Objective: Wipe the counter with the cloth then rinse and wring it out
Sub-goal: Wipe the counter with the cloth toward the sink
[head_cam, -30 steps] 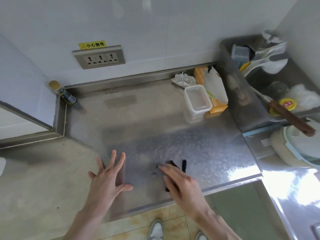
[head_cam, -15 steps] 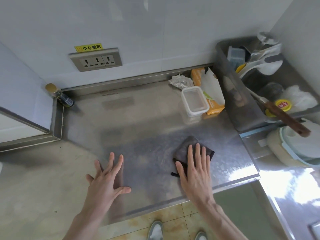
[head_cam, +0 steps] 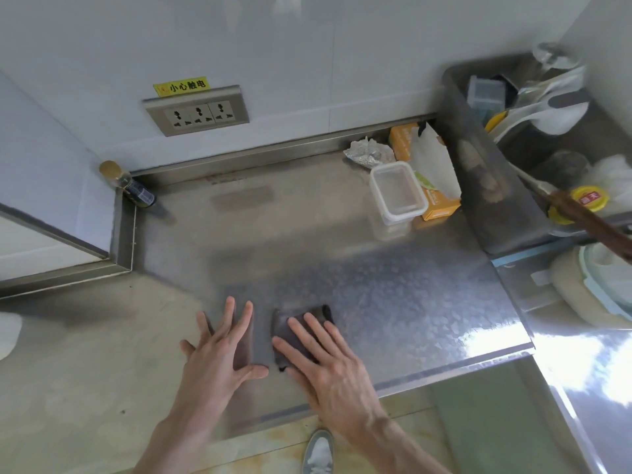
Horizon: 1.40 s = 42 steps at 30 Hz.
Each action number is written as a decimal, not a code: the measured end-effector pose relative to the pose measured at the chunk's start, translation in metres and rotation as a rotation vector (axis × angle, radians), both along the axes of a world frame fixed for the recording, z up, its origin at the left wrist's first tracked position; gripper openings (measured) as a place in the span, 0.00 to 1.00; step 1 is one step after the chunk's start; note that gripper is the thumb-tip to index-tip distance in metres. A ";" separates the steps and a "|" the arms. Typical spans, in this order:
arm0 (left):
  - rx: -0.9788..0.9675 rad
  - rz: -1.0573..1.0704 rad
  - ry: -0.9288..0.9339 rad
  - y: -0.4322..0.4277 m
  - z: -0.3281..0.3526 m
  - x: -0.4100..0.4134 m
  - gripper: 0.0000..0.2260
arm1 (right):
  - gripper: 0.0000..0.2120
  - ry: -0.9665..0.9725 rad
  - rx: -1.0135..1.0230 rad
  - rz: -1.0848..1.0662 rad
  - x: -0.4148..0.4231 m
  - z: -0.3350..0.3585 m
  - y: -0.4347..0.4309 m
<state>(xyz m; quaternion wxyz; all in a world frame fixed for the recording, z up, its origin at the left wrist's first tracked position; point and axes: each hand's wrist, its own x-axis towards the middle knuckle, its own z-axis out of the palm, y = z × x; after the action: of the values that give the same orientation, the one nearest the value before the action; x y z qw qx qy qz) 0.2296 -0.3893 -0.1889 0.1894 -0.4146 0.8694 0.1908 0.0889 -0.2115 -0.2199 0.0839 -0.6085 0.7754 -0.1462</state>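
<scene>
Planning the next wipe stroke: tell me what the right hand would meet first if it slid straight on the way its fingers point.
The right hand lies flat on the dark cloth, fingers pointing up-left. That line crosses bare steel counter; the first thing is probably the raised back edge below the socket panel, though depth is unclear.

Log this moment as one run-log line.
step: wiping | right hand flat on cloth | left hand flat on counter | rinse: not done
</scene>
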 end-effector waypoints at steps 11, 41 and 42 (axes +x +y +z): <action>0.000 -0.005 -0.012 0.002 0.009 -0.003 0.52 | 0.25 -0.005 0.094 -0.608 -0.148 0.010 0.041; -0.018 -0.029 -0.058 0.001 0.010 -0.005 0.52 | 0.20 -0.046 -0.061 -0.523 -0.050 0.007 -0.001; -0.011 -0.030 -0.063 0.001 0.010 -0.005 0.52 | 0.20 -0.090 -0.082 -0.453 -0.022 0.006 -0.016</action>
<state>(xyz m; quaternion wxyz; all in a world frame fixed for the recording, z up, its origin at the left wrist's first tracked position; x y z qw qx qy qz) 0.2245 -0.3882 -0.1787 0.2175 -0.4084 0.8701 0.1699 0.0667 -0.2272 -0.2138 0.0586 -0.4148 0.8810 -0.2199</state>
